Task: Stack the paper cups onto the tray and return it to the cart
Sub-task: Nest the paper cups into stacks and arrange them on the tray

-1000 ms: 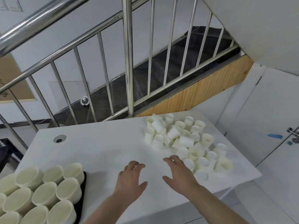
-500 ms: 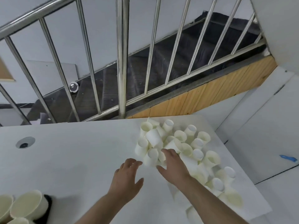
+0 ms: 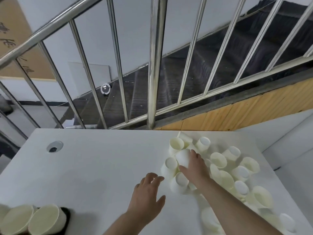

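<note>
White table (image 3: 94,167), round cable grommet (image 3: 54,146) near its far left corner. Behind it a steel stair railing (image 3: 153,65) with vertical bars and a sloped handrail. Dark stairs (image 3: 194,68) run up to the right beyond it, wood panel (image 3: 245,114) under the stair edge. Small round white device (image 3: 105,89) sits by the stairs. Brown cardboard (image 3: 11,36) with dark writing at upper left.

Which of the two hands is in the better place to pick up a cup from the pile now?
The right hand. It already lies on the pile of paper cups, its fingers on a tipped cup. The left hand is open over the bare table, short of the pile.
</note>
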### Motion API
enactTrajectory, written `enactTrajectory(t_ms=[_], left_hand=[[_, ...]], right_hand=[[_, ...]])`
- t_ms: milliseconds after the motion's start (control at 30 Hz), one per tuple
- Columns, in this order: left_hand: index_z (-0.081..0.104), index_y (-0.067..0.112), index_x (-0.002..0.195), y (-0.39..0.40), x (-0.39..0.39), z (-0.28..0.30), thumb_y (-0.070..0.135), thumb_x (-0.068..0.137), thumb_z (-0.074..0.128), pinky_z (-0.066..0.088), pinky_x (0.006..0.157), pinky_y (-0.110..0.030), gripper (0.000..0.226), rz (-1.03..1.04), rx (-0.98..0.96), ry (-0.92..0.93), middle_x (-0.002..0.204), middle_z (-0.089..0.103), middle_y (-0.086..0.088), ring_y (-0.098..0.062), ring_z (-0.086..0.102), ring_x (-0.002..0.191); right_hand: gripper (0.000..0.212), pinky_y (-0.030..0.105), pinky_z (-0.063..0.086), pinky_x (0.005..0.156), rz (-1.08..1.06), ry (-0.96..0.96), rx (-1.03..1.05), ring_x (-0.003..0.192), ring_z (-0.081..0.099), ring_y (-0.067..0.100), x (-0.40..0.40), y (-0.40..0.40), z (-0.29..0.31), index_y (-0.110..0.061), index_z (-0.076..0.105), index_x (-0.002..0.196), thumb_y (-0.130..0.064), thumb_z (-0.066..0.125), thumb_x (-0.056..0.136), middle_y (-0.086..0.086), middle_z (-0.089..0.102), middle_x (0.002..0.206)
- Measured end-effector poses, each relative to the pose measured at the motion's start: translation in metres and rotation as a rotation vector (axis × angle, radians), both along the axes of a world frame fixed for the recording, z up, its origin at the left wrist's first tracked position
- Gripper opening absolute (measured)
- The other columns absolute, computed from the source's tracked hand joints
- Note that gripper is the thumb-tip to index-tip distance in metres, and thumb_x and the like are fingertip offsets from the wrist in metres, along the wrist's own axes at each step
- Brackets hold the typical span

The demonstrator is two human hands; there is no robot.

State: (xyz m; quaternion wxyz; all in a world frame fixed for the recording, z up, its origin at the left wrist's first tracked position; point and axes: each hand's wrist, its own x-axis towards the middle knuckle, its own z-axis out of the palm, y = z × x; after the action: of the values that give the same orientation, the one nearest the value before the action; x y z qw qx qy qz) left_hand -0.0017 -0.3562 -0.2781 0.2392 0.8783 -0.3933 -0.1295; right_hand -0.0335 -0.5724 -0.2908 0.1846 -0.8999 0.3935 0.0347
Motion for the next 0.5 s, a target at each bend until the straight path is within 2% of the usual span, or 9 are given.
enactTrajectory(t_ms=[167, 267, 333, 433, 500], left_hand=[[0.033, 0.033, 0.141, -0.006, 0.004, -0.003, 0.042, 0.091, 0.052, 0.037, 0.097, -0.021, 0.054, 0.034, -0.023, 0.039, 0.138, 0.033, 0.014, -0.006, 0.043, 0.121], [0.04, 0.031, 0.138, -0.015, 0.01, -0.002, 0.046, 0.089, 0.058, 0.044, 0.092, -0.019, 0.054, 0.113, -0.13, 0.145, 0.133, 0.04, 0.014, -0.003, 0.049, 0.115], [0.041, 0.03, 0.137, -0.022, 0.015, 0.003, 0.05, 0.085, 0.063, 0.043, 0.092, -0.018, 0.06, 0.188, -0.214, 0.233, 0.129, 0.041, 0.016, -0.002, 0.049, 0.116], [0.04, 0.033, 0.137, -0.035, 0.019, 0.013, 0.055, 0.078, 0.068, 0.044, 0.098, -0.026, 0.069, 0.26, -0.313, 0.375, 0.13, 0.04, 0.018, -0.003, 0.046, 0.119], [0.04, 0.036, 0.137, -0.043, 0.017, 0.019, 0.055, 0.075, 0.071, 0.044, 0.095, -0.025, 0.072, 0.256, -0.335, 0.47, 0.13, 0.04, 0.019, -0.002, 0.046, 0.117]], right_hand=[[0.068, 0.035, 0.046, 0.092, 0.003, -0.044, 0.056, 0.121, 0.049, 0.026, -0.001, -0.002, -0.001, -0.014, 0.026, 0.144, -0.035, 0.06, 0.089, 0.006, 0.047, 0.135], [0.073, 0.033, 0.042, 0.102, 0.045, -0.227, 0.235, 0.127, 0.046, 0.02, -0.012, 0.005, 0.005, -0.019, 0.028, 0.147, -0.031, 0.065, 0.085, -0.002, 0.045, 0.14], [0.072, 0.033, 0.041, 0.104, 0.077, -0.343, 0.381, 0.123, 0.046, 0.013, -0.022, 0.014, 0.012, -0.023, 0.033, 0.143, -0.028, 0.07, 0.082, -0.011, 0.046, 0.133], [0.068, 0.027, 0.046, 0.097, 0.103, -0.392, 0.508, 0.116, 0.049, 0.006, -0.043, 0.026, 0.018, -0.029, 0.035, 0.138, -0.03, 0.073, 0.082, -0.016, 0.048, 0.128], [0.067, 0.02, 0.048, 0.088, 0.106, -0.407, 0.564, 0.114, 0.051, 0.002, -0.056, 0.03, 0.017, -0.031, 0.036, 0.136, -0.032, 0.075, 0.081, -0.018, 0.049, 0.128]])
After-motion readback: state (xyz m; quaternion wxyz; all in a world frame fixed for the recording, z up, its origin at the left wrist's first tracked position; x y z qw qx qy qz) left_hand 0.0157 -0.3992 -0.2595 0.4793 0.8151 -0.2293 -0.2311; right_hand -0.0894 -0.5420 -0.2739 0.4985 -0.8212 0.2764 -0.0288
